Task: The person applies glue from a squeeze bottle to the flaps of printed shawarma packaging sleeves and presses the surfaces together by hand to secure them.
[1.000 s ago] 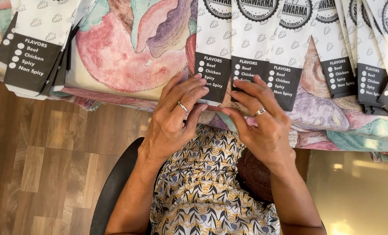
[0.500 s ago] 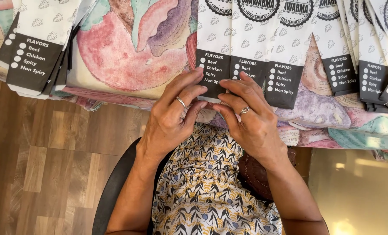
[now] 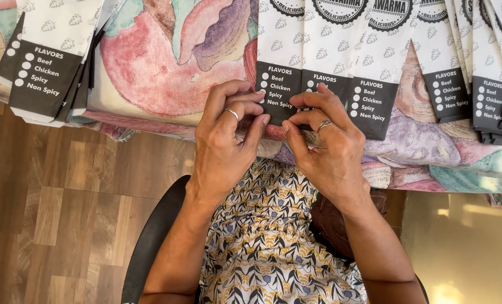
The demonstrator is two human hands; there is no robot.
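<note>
We pinch one paper sleeve (image 3: 278,84) with left hand (image 3: 225,152) and right hand (image 3: 327,152), fingers curled shut, freeing it from the overlapped row on the tablecloth (image 3: 166,67)

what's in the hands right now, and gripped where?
Both hands, left hand and right hand, pinch the dark bottom edge of a white paper sleeve lying on the table's patterned cloth, fingertips at its lower corners.

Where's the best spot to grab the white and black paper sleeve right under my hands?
Probably the paper sleeve is best pinched at its black bottom edge, coming from the near table edge. That end overhangs the patterned tablecloth toward you, free underneath, where your left hand and right hand already sit. Its sides overlap neighbouring sleeves.
</note>
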